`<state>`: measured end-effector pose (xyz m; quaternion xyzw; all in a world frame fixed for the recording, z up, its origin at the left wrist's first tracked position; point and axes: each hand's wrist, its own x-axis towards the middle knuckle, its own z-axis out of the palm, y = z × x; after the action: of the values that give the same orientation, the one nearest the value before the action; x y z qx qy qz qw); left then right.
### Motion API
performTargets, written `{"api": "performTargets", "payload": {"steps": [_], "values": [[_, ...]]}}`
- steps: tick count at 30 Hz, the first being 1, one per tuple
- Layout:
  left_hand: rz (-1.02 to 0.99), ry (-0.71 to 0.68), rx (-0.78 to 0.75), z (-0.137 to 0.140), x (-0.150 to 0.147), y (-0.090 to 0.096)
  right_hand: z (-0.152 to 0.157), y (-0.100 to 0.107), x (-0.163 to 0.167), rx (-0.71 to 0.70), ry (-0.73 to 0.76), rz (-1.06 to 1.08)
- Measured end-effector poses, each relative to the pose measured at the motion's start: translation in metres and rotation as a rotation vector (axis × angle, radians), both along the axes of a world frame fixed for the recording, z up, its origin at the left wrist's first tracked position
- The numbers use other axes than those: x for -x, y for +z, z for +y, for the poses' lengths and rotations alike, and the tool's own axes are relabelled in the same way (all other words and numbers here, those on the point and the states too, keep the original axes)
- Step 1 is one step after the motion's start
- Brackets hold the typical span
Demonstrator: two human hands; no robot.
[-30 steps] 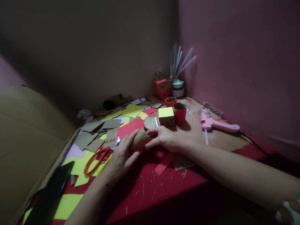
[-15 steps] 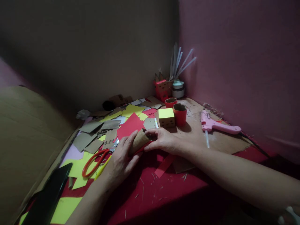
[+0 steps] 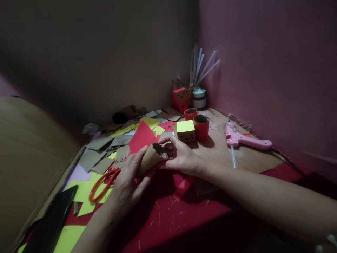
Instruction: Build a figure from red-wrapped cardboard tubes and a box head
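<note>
My left hand [image 3: 129,179] is wrapped round a short brown cardboard tube [image 3: 149,158], tilted with its rough open end up and to the right. A sheet of red paper [image 3: 142,137] rises behind the tube, and a red edge also shows beneath it. At the open end, the curled fingers and thumb of my right hand [image 3: 181,154] close on the tube's rim and the red edge; the exact contact is partly hidden. Beside my left wrist lie scissors with red-orange handles [image 3: 102,186], their blades covered by the hand.
Two red-covered tubes [image 3: 202,130] and a yellow-topped box [image 3: 185,130] stand behind my right hand. A pink glue gun [image 3: 244,140] rests on cardboard at right. Paper and cardboard scraps [image 3: 92,158] cover the left, near a black flat object [image 3: 52,219]. Glue sticks [image 3: 201,68] stand in the corner.
Both hands have shifted slightly, and the tube has moved a little left and tipped so more of its open end shows. The red sheet behind it now stands up more steeply.
</note>
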<state>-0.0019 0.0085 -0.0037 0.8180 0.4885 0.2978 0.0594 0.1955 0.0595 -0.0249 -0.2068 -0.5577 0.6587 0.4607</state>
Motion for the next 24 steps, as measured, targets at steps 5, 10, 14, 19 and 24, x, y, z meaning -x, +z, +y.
{"api": "performTargets", "payload": {"steps": [5, 10, 14, 19, 24], "values": [[0.034, 0.001, 0.003, 0.0010, 0.0029, -0.0031, 0.0014, 0.0005, -0.0012, 0.000, 0.020, -0.025], [0.080, 0.008, 0.071, 0.0027, 0.0037, -0.0050, 0.0000, 0.0009, -0.0008, -0.005, 0.011, -0.052], [0.038, 0.034, 0.146, 0.0021, 0.0003, -0.0026, 0.0006, -0.0011, 0.0009, -0.003, 0.028, -0.039], [0.031, 0.050, 0.155, 0.0019, -0.0002, -0.0026, 0.0017, -0.0022, 0.0008, 0.005, 0.021, -0.056], [0.017, 0.037, 0.168, 0.0029, 0.0008, -0.0036, 0.0013, -0.0018, 0.0004, -0.026, 0.023, -0.046]]}}
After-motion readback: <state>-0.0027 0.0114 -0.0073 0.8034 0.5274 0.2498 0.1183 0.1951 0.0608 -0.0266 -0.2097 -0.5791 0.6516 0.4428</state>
